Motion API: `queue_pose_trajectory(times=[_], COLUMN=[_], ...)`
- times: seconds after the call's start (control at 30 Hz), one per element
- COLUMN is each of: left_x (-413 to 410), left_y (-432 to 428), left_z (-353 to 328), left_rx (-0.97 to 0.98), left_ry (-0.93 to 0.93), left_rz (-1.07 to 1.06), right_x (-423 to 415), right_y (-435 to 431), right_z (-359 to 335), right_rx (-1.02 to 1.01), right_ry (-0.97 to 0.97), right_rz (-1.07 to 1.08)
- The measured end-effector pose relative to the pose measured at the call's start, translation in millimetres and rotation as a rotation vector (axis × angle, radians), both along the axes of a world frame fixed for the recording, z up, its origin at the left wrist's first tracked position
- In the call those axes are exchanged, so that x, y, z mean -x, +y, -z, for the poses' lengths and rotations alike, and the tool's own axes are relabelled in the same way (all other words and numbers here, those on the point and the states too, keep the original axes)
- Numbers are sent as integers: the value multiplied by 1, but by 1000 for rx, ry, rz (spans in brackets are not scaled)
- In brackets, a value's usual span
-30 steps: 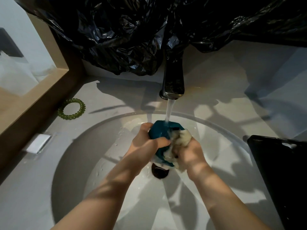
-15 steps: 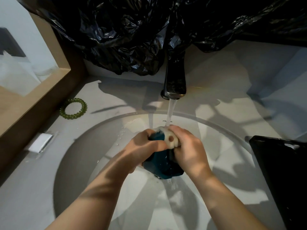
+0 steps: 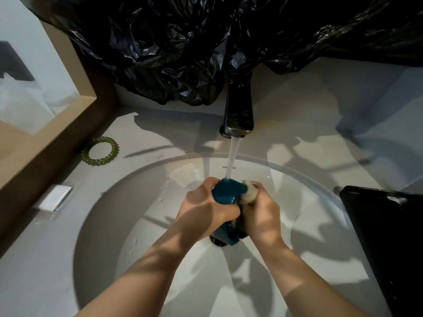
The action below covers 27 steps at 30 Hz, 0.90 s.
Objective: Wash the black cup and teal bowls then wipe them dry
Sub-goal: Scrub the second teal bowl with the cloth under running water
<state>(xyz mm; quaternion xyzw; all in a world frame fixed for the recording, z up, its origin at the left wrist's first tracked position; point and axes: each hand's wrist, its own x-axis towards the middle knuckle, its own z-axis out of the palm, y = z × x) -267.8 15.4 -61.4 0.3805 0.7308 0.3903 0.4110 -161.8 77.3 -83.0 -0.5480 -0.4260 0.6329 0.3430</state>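
Left hand grips the bowl over the sink's middle, right hand clutches a sponge against it (wet, stiff, likely slippery): hold it by the rim.

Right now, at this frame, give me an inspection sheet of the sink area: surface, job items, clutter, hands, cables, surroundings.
Surface: grey counter around a white basin; droplets on the basin wall.
Job's things: teal bowl held under the water stream from the faucet; pale sponge against the bowl; black cup not made out.
Clutter: green coil hair tie and small white flat item on the counter at left; black tray-like object at right.
Hands: left hand grips the bowl; right hand grips the sponge.
Cables: nothing seen.
Surroundings: black plastic sheeting behind the faucet; wooden frame at left.
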Motion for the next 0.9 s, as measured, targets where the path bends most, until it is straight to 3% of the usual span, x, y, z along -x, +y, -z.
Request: queue_pose_trajectory(times=[0.13,0.17,0.3,0.37,0.5,0.67,0.9], left_x=[-2,-1,-3,0,11,17,23], left_y=[-1,-1,1,1,3,5,5], left_z=[2,2,0,0,-8,-1,11], left_rx=[73,53,-71,-97,-87,5,137], left_ry=[14,10,-44,-58,-345,-1004,-1185], left_rz=[39,27,-118,-154,-67,-44,182], right_x=[-5,-5,2,6,4,5,4], right_y=[3,4,4,-2,3,4,7], right_z=[2,4,11,14,7,-6,1], right_rx=[-522,-567,84,284,90,-203,-232], right_ry=[-378,-374,97,82,-1,-119,-104], right_rz=[-303,-282,-95,-161,-164,-290,-172])
